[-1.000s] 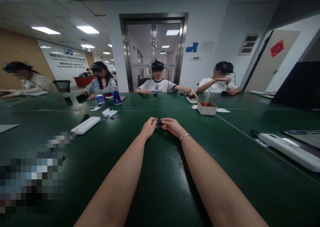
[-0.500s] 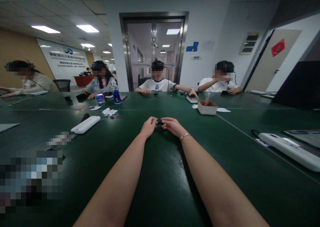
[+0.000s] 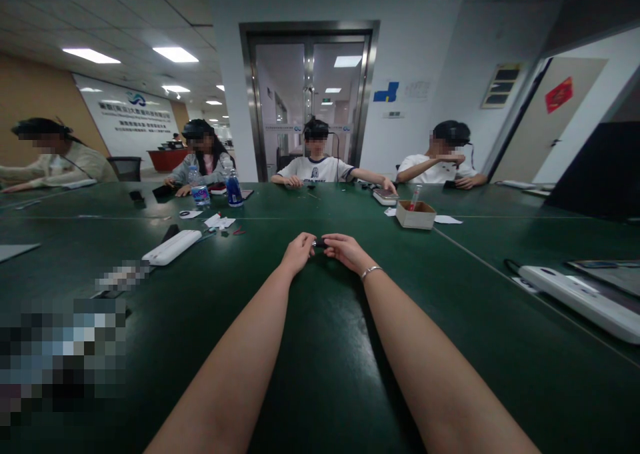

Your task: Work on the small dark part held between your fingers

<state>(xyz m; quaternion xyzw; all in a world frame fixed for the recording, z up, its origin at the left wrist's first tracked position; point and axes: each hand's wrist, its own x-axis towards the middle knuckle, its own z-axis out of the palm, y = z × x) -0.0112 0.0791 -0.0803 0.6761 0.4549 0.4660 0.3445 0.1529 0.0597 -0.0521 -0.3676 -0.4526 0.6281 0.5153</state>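
Observation:
Both arms reach forward over the green table point(image 3: 320, 347). Between my fingertips sits a small black object point(image 3: 320, 244) with a shiny metallic end on its left; its kind is too small to make out. My left hand point(image 3: 299, 253) pinches the metallic end. Closed on the black end is my right hand point(image 3: 345, 251), with a silver bracelet point(image 3: 371, 272) at the wrist. The two hands are a short gap apart, just above the tabletop or resting on it; I cannot tell which.
A white power strip point(image 3: 173, 248) lies left, near paper scraps point(image 3: 220, 221) and two bottles point(image 3: 233, 191). A small box point(image 3: 415, 216) stands beyond my right hand. Another long white device point(image 3: 575, 301) lies far right. Several people sit across the table; one person's hand point(image 3: 386, 186) touches a white-edged object.
My hands stay almost in place, still holding the small black object. The view has shifted very slightly.

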